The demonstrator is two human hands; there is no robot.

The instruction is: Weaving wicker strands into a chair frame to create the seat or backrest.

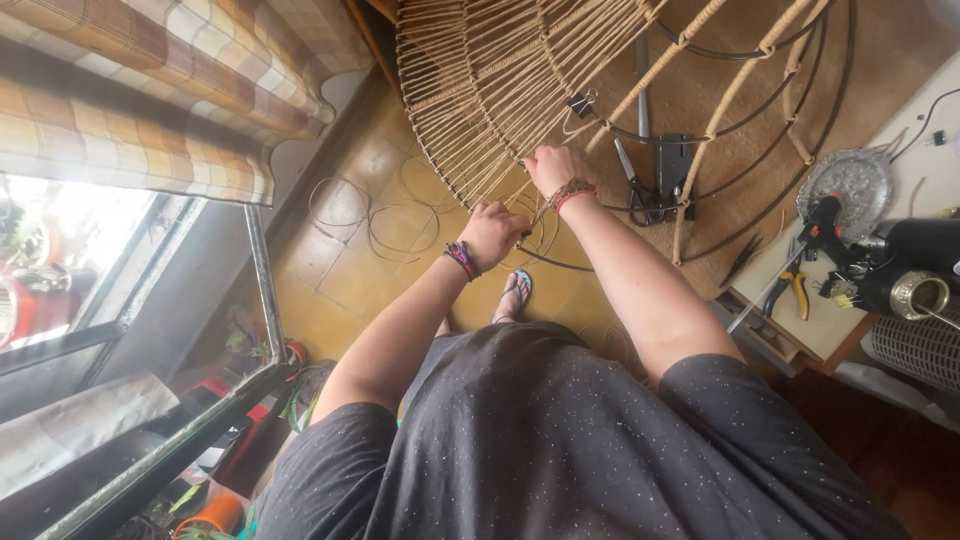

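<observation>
Both hands work at the lower edge of a large round wire frame (700, 120) that is partly woven with tan cord (480, 90). The left hand (492, 232) is curled closed at the rim, and it seems to be pinching a strand of the cord, though the fingers hide the exact hold. The right hand (550, 168) is bunched at the edge of the woven part, fingers pressed together on the strands there; what precisely it pinches cannot be told. The frame lies tilted over the tiled floor (350, 280), its dark rim (560, 265) passing just under the left hand. Loose loops of thin cord (375, 215) lie on the floor beside the hands, and a foot in a sandal (515, 292) stands near them, so a step could catch a loop and drag the strand out of tension. If either hold slackens, the fresh wraps may loosen or bunch unevenly along the rim. A binder clip (580, 103) holds part of the weave; a hard tug could knock it off. Scissors (632, 185) rest on the frame just beside the right forearm, where a jolt could send them sliding down. Pliers (793, 292) lie on the surface (850, 320) well apart to the right.
</observation>
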